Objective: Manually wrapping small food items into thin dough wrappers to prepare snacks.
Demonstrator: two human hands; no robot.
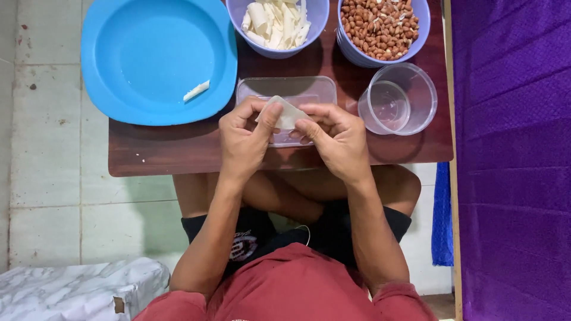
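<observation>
Both of my hands hold a small pale wrapper sheet (285, 114) over the low brown table (178, 151). My left hand (242, 139) pinches its left corner with thumb and fingers. My right hand (336, 138) grips its right side. Under the sheet lies a flat clear rectangular container (312, 89). Beyond it stands a purple bowl (315, 15) with several rolled white pieces (276, 24).
A big blue plate (148, 59) with one white roll (196, 91) sits at the table's left. A purple bowl (421, 18) of peanuts (380, 27) and an empty clear round tub (397, 98) stand right. Purple cloth (511, 148) hangs on the right; a marbled box (77, 291) lies on the tiled floor.
</observation>
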